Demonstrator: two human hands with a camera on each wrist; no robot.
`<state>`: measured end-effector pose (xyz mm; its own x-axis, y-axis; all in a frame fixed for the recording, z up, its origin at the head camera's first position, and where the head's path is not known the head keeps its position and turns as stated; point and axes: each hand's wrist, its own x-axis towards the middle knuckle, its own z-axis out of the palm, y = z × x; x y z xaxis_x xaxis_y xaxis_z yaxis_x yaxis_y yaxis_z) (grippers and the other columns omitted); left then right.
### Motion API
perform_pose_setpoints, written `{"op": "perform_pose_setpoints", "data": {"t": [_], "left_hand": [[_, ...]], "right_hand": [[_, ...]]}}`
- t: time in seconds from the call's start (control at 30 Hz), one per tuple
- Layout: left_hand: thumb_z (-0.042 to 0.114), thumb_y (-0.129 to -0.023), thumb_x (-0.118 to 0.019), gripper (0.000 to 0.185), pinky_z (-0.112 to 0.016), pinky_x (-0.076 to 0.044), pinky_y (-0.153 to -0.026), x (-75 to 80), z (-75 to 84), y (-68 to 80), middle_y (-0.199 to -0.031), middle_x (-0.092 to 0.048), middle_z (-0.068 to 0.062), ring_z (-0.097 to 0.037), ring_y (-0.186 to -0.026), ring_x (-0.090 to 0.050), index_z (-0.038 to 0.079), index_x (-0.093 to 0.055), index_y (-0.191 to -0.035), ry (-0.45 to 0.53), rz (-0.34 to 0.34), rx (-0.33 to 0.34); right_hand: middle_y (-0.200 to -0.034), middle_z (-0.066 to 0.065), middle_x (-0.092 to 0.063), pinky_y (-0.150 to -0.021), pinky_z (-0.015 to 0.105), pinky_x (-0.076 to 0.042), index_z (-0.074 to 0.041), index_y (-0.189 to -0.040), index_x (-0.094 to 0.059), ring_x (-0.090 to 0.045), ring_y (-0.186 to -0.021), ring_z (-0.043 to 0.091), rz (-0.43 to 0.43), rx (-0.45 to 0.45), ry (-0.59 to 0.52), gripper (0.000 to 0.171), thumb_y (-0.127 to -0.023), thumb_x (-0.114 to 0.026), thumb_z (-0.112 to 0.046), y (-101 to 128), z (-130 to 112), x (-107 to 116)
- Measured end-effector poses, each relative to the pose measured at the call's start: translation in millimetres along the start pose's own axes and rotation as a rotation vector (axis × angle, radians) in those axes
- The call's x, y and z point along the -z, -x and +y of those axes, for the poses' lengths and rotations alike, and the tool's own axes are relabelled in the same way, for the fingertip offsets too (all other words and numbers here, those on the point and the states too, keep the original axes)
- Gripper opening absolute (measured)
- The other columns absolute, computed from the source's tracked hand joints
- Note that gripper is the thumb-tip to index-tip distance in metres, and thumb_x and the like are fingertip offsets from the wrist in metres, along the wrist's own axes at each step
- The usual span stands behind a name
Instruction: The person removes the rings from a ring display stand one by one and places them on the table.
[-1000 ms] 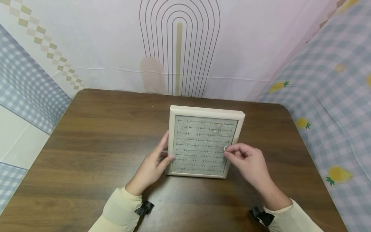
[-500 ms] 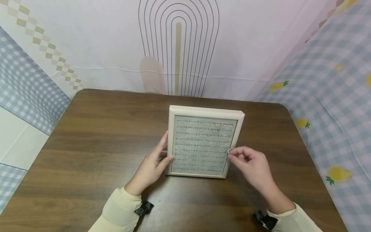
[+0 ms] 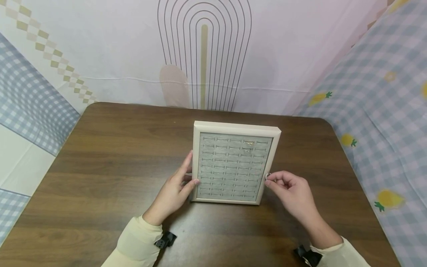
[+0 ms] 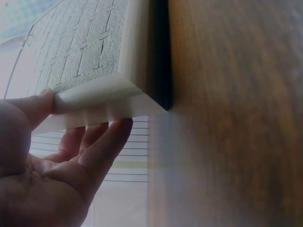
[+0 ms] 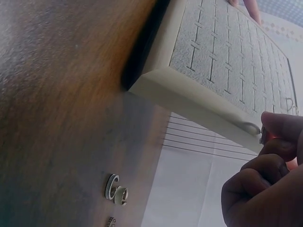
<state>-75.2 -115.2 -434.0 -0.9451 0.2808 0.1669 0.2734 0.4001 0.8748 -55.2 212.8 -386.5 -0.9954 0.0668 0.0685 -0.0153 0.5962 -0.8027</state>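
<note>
My right hand (image 3: 293, 191) pinches a ring (image 3: 267, 175) at the tray (image 3: 195, 163) edge; my left hand (image 3: 173, 189) braces it, fingers straight. Slack grip could drop the ring onto the desk (image 3: 110, 167).

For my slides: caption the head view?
Left hand steadies a ring tray; right hand pinches a ring beside it.

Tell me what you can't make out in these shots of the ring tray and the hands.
- Ring, head view: too small; right hand fingers mostly cover it.
- Rings in the tray slots: too small to identify.
- Left hand, left wrist view: fingertips hidden behind the tray's frame.
</note>
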Motion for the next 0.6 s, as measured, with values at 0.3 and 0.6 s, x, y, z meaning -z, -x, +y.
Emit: {"op": "perform_pose_setpoints", "data": {"t": [0.3,0.6], "left_hand": [[0.005,-0.096,-0.067,0.087,-0.038,-0.060,-0.085,-0.2,-1.1,0.0,-0.124,-0.066,-0.016,-0.029,-0.102,-0.070,0.023,-0.014,-0.163,0.018,0.000,-0.016],[0.005,-0.096,-0.066,0.088,-0.039,-0.060,-0.085,0.3,-0.5,-0.3,-0.125,-0.065,-0.016,-0.029,-0.103,-0.070,0.026,-0.013,-0.163,0.014,-0.004,-0.011]], "right_hand": [[-0.057,-0.004,-0.044,-0.049,0.024,-0.036,-0.008,-0.087,-0.074,-0.038,-0.051,0.006,0.000,0.002,0.009,0.005,-0.087,-0.079,-0.011,1,7,2],[-0.059,-0.004,-0.045,-0.046,0.025,-0.035,-0.007,-0.089,-0.074,-0.040,-0.051,0.007,-0.006,-0.020,0.019,0.007,-0.088,-0.079,-0.013,3,21,7]]}}
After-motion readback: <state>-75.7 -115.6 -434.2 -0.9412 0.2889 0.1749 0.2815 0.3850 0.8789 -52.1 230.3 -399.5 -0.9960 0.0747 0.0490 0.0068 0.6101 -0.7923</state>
